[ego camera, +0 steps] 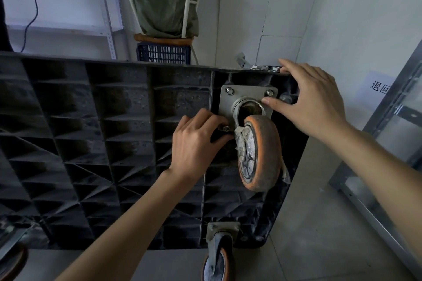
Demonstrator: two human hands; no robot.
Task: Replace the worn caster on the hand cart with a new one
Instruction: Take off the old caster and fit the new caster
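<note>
Cart [102,143] on its side. Left hand [196,143] pinches a bolt [225,128] on the caster [259,155] plate [228,107] — right hand [312,102] spread wide, thumb on plate.

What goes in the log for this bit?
left hand: pinches bolt | right hand: rests on caster plate | orange wheel: attached

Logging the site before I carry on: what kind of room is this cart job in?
Probably a storeroom or utility room: slotted metal shelving stands against the tiled wall, a blue plastic crate sits behind the upturned cart, and a steel rack is at right.
</note>
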